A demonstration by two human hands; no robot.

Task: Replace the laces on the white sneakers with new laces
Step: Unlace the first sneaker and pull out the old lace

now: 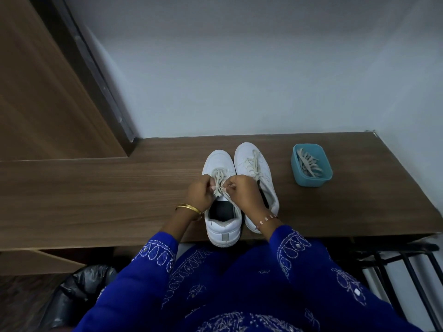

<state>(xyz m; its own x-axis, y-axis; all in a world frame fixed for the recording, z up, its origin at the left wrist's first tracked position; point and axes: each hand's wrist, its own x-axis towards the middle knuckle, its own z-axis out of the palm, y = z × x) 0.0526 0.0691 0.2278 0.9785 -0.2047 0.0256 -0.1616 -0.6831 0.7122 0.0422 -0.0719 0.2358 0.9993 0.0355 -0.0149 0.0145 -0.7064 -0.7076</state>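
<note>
On the tabletop (119, 188), the left hand (200, 195) and right hand (242, 192) are pinching the lace (219, 182) above the left sneaker (221, 200); uneven pulling is likely risking a tightened knot.

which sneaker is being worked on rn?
The left sneaker: both hands pinch its laces. The right sneaker sits untouched beside it.

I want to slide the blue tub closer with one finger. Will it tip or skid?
The blue tub looks low and broad-based, so it would probably skid rather than tip. It holds only loose laces, so it is likely light and may swivel if pushed off-centre. The wooden shelf looks smooth, which should ease sliding.
</note>
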